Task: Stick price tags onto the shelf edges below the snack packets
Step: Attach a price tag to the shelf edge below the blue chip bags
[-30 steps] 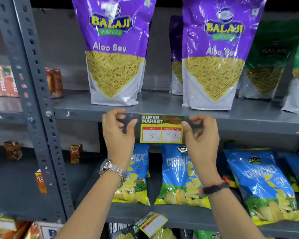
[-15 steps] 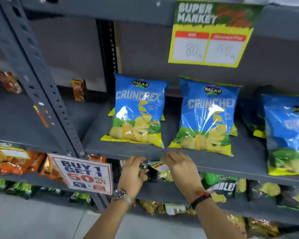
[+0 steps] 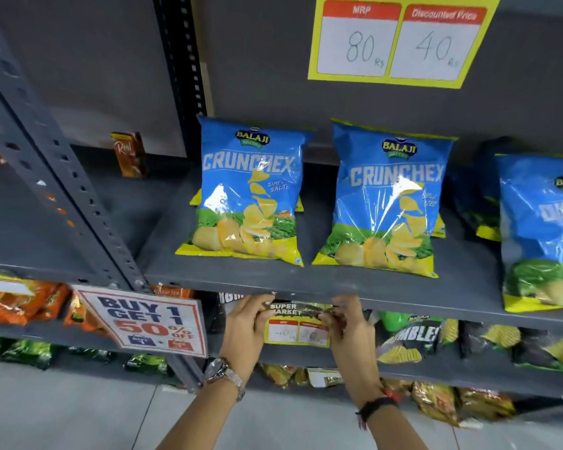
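A yellow price tag point(image 3: 295, 329) with a dark "SUPER MARKET" header hangs just under the grey shelf edge point(image 3: 403, 295) that carries the blue Crunchex packets point(image 3: 247, 193). My left hand point(image 3: 245, 326) pinches the tag's upper left corner. My right hand point(image 3: 350, 326) pinches its upper right corner. Both hands hold the tag's top strip against the underside of the shelf lip, below the gap between the two left packets. A second Crunchex packet point(image 3: 387, 203) lies to the right. A tag reading 80 and 40 point(image 3: 400, 43) is stuck on the shelf edge above.
A slanted grey perforated upright point(image 3: 62, 177) runs down the left. A "BUY 1 GET 1 50% OFF" sign point(image 3: 147, 321) hangs left of my left hand. Black and green snack packets point(image 3: 413, 336) fill the shelf below. More packets lie on the lowest shelf over a pale floor.
My hands left the 80/40 tag on the upper shelf edge and dropped to the lower shelf. They now hold a second tag up against the edge below the Crunchex packets.
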Available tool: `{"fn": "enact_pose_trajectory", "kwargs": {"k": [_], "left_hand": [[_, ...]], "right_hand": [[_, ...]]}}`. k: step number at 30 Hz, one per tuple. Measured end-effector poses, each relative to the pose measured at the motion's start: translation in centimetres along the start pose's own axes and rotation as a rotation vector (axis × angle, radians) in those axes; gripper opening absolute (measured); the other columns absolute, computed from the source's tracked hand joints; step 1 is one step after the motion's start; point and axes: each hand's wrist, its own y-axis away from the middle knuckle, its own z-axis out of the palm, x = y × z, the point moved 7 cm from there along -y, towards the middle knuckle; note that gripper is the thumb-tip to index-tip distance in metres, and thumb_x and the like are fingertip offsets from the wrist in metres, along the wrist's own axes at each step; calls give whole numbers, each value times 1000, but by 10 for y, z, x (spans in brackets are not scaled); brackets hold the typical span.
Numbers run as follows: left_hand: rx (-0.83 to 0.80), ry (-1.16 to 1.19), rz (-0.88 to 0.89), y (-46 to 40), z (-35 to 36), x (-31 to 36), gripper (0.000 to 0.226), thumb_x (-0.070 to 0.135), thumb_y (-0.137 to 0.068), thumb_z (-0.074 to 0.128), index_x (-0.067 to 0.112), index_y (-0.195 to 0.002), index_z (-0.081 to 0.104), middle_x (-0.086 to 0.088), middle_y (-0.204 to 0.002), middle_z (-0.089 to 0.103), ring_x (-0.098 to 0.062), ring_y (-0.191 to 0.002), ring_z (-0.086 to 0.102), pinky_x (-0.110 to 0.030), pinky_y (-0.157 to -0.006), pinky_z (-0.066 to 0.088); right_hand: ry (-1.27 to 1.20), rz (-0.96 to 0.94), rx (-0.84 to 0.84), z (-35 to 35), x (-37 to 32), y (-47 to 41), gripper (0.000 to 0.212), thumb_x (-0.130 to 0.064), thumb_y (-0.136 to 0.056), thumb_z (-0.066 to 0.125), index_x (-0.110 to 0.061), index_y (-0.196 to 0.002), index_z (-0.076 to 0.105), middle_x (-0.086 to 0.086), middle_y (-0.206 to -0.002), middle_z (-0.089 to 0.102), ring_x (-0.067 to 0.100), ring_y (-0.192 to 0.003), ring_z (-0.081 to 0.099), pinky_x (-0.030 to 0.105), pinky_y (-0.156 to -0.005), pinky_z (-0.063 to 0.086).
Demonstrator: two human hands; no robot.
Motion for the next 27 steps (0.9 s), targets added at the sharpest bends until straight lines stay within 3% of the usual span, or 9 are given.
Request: {"fn": "enact_pose_trajectory", "kwargs": {"k": [2, 5, 8, 13, 18, 22, 25, 27], "left_hand": [[-6, -25, -11, -1, 2, -3, 22, -22, -67, 66, -2, -75, 61, -16, -69, 64, -15, -63, 54, -16, -58, 38], [15, -45, -14, -2, 3, -9, 24, -23, -65, 67, 0, -66, 59, -15, -65, 60, -18, -58, 52, -17, -54, 36], [35, -42, -5, -6, 4, -11, 26, -24, -64, 66, 1, -64, 58, -14, -65, 59, -17, -58, 53, -20, -52, 38], [62, -47, 10, -12, 7, -12, 27, -26, -63, 66, 0, -64, 57, -16, -64, 60, -14, -62, 50, -19, -54, 40], [106, -36, 22, -16, 3, -12, 26, -24, -66, 64, 0, -64, 57, -15, -64, 59, -11, -63, 50, -7, -57, 37], [130, -49, 21, -17, 1, -8, 24, -23, -67, 65, 0, -64, 57, -16, -64, 59, -16, -58, 51, -4, -56, 36], [118, -49, 17, -18, 2, -3, 24, -23, -66, 65, -1, -63, 55, -15, -62, 58, -20, -55, 51, -13, -49, 38], [103, -61, 1, -20, 3, -1, 28, -21, -65, 67, 2, -60, 53, -8, -59, 52, -20, -54, 49, -16, -44, 33]], "right_hand": [[59, -13, 25, 2, 4, 0, 18, 13, -79, 56, -4, -82, 56, 7, -75, 61, 23, -70, 60, 10, -55, 39], [118, -57, 84, 1, 1, 0, 20, 18, -74, 58, -1, -75, 61, 6, -85, 53, 17, -72, 51, 25, -64, 44], [174, -51, 105, 2, 1, -3, 19, 13, -75, 61, -6, -76, 63, 12, -85, 64, 26, -66, 58, 32, -55, 45], [240, -21, 162, 2, 3, -13, 18, 4, -75, 66, -13, -71, 64, 7, -82, 69, 30, -62, 61, 25, -48, 33], [233, -54, 186, -2, 0, -15, 22, 6, -74, 66, -15, -70, 64, 5, -79, 69, 27, -56, 60, 16, -40, 26], [201, -36, 187, -2, 1, -17, 17, 0, -77, 67, -16, -71, 64, 4, -82, 68, 23, -58, 60, 21, -43, 34], [162, -17, 202, -2, 2, -18, 14, -2, -78, 67, -14, -72, 63, 6, -81, 68, 24, -63, 61, 26, -49, 41], [150, 11, 201, -2, 3, -20, 11, -4, -78, 68, -12, -77, 60, 8, -78, 67, 26, -65, 61, 26, -50, 39]]}}
